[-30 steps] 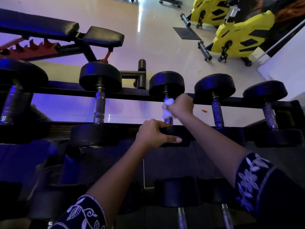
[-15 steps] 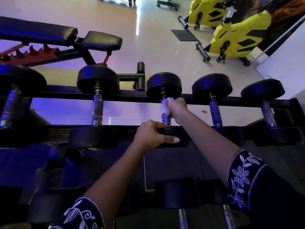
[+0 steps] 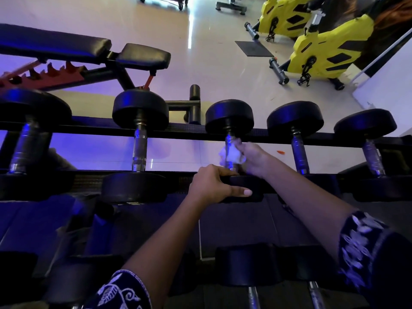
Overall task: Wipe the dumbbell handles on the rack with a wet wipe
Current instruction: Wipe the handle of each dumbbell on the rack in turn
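Note:
Several black dumbbells lie across the top tier of a black rack. My right hand holds a crumpled white wet wipe wrapped around the chrome handle of the middle dumbbell, at the handle's lower part. My left hand grips the near head of that same dumbbell, thumb along its front face. Most of the handle is hidden by the wipe and my hand.
Neighbouring dumbbells sit to the left and right. More dumbbell heads fill the lower tier. Behind the rack stand a black bench and two yellow exercise bikes on a glossy floor.
My right hand has slid the wipe down the handle, from just under the far head toward the near head. My left hand keeps its grip.

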Motion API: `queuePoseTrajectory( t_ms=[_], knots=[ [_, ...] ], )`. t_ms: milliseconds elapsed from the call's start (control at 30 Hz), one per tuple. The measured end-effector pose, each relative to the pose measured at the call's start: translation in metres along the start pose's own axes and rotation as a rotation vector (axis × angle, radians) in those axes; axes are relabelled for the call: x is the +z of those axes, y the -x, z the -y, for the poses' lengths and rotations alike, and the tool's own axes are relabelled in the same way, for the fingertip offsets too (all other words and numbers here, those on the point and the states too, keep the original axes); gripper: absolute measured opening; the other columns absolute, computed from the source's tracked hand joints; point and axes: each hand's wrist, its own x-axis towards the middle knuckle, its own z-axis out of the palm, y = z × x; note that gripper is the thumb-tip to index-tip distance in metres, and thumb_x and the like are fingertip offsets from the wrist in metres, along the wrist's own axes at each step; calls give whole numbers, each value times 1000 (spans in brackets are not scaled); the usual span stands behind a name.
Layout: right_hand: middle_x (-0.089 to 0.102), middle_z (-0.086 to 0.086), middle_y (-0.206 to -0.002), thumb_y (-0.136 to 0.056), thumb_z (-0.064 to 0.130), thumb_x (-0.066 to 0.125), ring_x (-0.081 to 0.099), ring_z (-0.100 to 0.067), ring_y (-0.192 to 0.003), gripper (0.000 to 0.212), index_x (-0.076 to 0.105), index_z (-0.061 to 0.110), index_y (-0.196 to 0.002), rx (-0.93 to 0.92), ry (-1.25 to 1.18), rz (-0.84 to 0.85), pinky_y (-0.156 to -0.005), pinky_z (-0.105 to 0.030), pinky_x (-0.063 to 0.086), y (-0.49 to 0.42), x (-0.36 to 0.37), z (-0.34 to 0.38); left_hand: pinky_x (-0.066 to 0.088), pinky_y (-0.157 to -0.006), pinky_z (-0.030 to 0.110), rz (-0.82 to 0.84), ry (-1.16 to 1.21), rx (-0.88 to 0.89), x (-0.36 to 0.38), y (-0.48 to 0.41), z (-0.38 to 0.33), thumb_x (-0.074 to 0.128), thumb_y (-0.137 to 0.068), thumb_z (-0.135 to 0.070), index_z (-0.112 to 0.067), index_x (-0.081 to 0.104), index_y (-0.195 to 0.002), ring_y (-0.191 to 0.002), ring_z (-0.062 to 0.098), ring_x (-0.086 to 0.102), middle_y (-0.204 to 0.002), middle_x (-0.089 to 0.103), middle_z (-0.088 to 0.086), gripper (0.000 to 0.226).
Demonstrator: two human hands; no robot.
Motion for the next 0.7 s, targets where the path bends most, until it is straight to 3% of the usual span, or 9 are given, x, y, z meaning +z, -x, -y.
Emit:
queuePoseTrajectory(
  t_ms=[133, 167, 233, 300, 367, 467, 533, 600, 700],
  knots=[
    [66, -15, -88, -92, 22, 56, 63, -27, -85, 25, 63, -1, -94, -148, 601, -180, -71, -31, 49, 5, -18, -7, 58, -80, 36, 12, -9, 1, -1, -1, 1, 70, -31, -84, -56, 71, -94, -80, 2, 67, -75, 73, -14, 69],
    [62, -10, -75, -86, 21, 64, 61, -23, -75, 20, 63, 2, -78, -236, 707, -293, -66, -30, 46, 3, -15, -2, 58, -80, 37, 14, -9, -1, -1, -1, 1, 70, -30, -84, -54, 72, -92, -80, 2, 68, -75, 73, -14, 68],
    [42, -1, -53, -78, 20, 72, 43, -15, -52, 39, 44, 11, -52, -387, 909, -448, -48, -24, 32, 2, 1, 8, 58, -79, 37, 12, -10, -14, -1, -1, 1, 71, -29, -84, -50, 74, -91, -80, 5, 67, -74, 72, -13, 70],
    [39, -1, -53, -75, 26, 75, 38, -17, -50, 43, 40, 13, -54, -457, 1126, -556, -44, -26, 24, 10, 14, 8, 58, -79, 37, 5, -16, -22, -1, -1, -1, 70, -27, -86, -48, 74, -95, -81, 5, 67, -75, 72, -12, 78],
    [51, -5, -65, -73, 29, 75, 52, -24, -62, 30, 53, 10, -66, -427, 1259, -614, -50, -25, 31, 20, 14, -4, 58, -78, 37, 11, -27, -16, -1, -1, -2, 69, -28, -86, -51, 73, -95, -80, 3, 67, -75, 72, -13, 76],
    [54, -5, -68, -74, 24, 68, 58, -26, -68, 19, 58, 8, -70, -436, 1300, -597, -51, -26, 30, 27, 8, -18, 58, -77, 38, 19, -32, -9, -2, -1, -1, 74, -35, -81, -53, 72, -89, -77, 2, 66, -73, 71, -13, 62],
    [43, -1, -54, -75, 26, 71, 46, -20, -52, 36, 45, 12, -55, -486, 1188, -605, -45, -27, 23, 21, 13, -7, 58, -76, 38, 7, -26, -17, -2, 0, -1, 76, -36, -80, -51, 73, -87, -74, 3, 66, -69, 70, -11, 59],
    [38, 0, -52, -76, 25, 72, 41, -22, -53, 45, 36, 13, -53, -542, 1051, -628, -42, -27, 21, 3, 21, 8, 59, -75, 39, -4, -16, -23, -1, 2, -1, 72, -32, -83, -45, 75, -85, -72, 5, 67, -68, 71, -9, 65],
    [52, -6, -71, -81, 22, 68, 51, -24, -70, 24, 51, 8, -69, -502, 991, -655, -52, -24, 31, -5, 30, 10, 59, -75, 41, 3, -16, -24, -2, 2, -4, 71, -30, -83, -42, 75, -82, -72, 6, 67, -68, 71, -8, 67]
  ],
)
